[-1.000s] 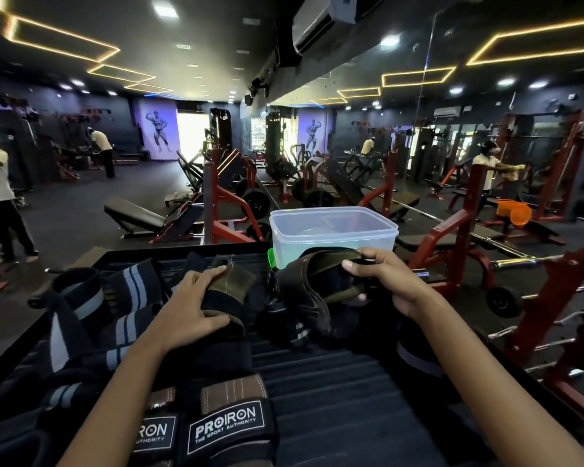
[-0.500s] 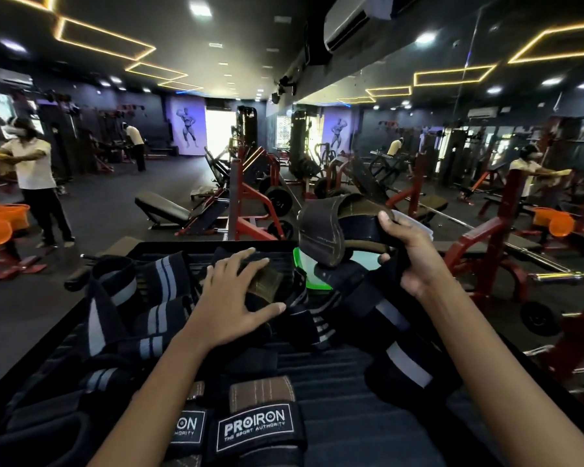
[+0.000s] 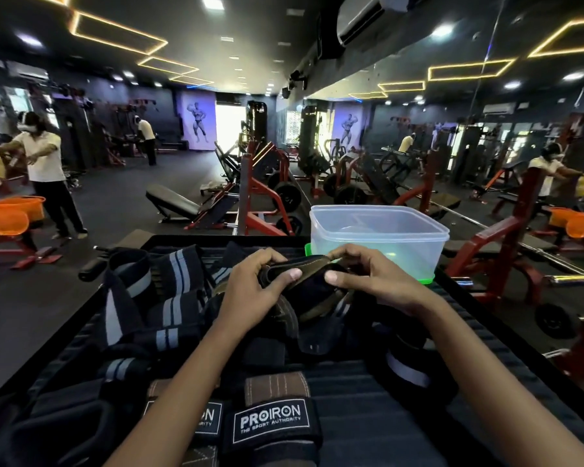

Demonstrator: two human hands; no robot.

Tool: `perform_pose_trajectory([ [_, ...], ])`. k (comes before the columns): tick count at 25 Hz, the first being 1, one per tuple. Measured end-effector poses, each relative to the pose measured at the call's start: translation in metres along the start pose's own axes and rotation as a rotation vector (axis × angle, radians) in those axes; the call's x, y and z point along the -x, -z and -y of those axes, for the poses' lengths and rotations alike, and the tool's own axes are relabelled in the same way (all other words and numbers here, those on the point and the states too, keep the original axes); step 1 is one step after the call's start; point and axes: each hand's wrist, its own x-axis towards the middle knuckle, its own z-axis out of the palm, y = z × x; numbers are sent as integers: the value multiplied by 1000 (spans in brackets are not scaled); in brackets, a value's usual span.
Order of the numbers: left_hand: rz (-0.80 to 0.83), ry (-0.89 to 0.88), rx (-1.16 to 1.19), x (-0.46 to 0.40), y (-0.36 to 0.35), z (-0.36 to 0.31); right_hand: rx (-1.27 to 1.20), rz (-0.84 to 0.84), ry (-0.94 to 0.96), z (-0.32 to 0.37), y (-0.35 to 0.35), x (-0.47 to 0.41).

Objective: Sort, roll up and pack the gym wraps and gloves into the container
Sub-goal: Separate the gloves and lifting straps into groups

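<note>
**Gym wraps: soft, floppy, best held by the edge**

Gym wraps (image 3: pixel 169 298) — dark bands with grey stripes — lie heaped on the left of the black ribbed mat (image 3: pixel 368 416). They look limp and light; I judge they will sag and unroll unless pinched at one end and rolled tight against the mat.

Nearer the camera sit two gloves (image 3: pixel 270 423) with a white brand patch on the cuff. The padding should make these stiffer, and the cuff looks the firmest place to take hold.

At the middle, the left hand (image 3: pixel 260 291) curls round a dark strap with an olive leather edge (image 3: pixel 304 281), thumb pressed on top. The right hand (image 3: pixel 378 281) pinches its other end — both hands are closed on the one piece, held just above the pile. The leather likely grips well and folds rather than drapes.

Behind the right hand stands the clear plastic container (image 3: pixel 378 230), seemingly with nothing packed in it, on a green lid (image 3: pixel 425 281).
</note>
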Motion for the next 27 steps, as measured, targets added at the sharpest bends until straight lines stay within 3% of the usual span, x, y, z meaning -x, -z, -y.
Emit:
perform_pose_trajectory([
  [3, 26, 63, -2, -1, 5, 8, 196, 248, -138, -16, 23, 11],
  [5, 34, 85, -7, -2, 8, 11, 421, 309, -184, -31, 33, 16],
  [12, 154, 74, -20, -1, 6, 9, 868, -145, -322, -43, 88, 35],
  [16, 208, 32, -7, 0, 2, 6, 954, -227, -472, -48, 100, 35],
  [27, 340, -69, -82, 2, -9, 3, 936, -368, -632, -74, 102, 27],
])
